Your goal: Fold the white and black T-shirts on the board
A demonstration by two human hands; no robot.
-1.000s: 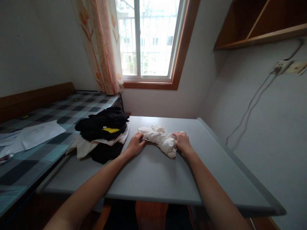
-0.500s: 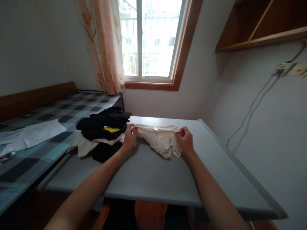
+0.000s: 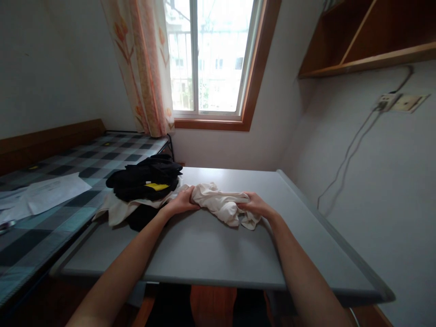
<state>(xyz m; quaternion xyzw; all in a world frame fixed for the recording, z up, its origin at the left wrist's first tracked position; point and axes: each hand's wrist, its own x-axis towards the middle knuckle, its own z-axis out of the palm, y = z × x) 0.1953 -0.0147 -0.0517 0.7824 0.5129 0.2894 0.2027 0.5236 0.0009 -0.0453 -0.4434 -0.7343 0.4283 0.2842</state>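
A crumpled cream-white garment [image 3: 221,204] is bunched up over the middle of the grey table [image 3: 218,259]; its exact kind does not show. My left hand [image 3: 184,200] is closed on its left end, the fingers partly hidden by the cloth. At the right end my right hand [image 3: 255,204] grips the same garment, with a loose flap hanging below the fingers. Just left of my left hand lies a pile of black clothes [image 3: 146,175] with a yellow patch [image 3: 157,186]. Another cream cloth [image 3: 117,208] sticks out from under the pile.
To the left, a bed with a checked cover [image 3: 44,204] adjoins the table and bears paper sheets [image 3: 54,190]. A curtain [image 3: 146,68] hangs beside the window [image 3: 211,59]. A wooden shelf [image 3: 371,59] and a socket with a cable [image 3: 388,102] are on the right wall.
The garment's upper edge was stretched taut between my pinched fingers; now the cloth is gathered and bunched. Both hands have turned inward and slightly lower, gripping more of it.
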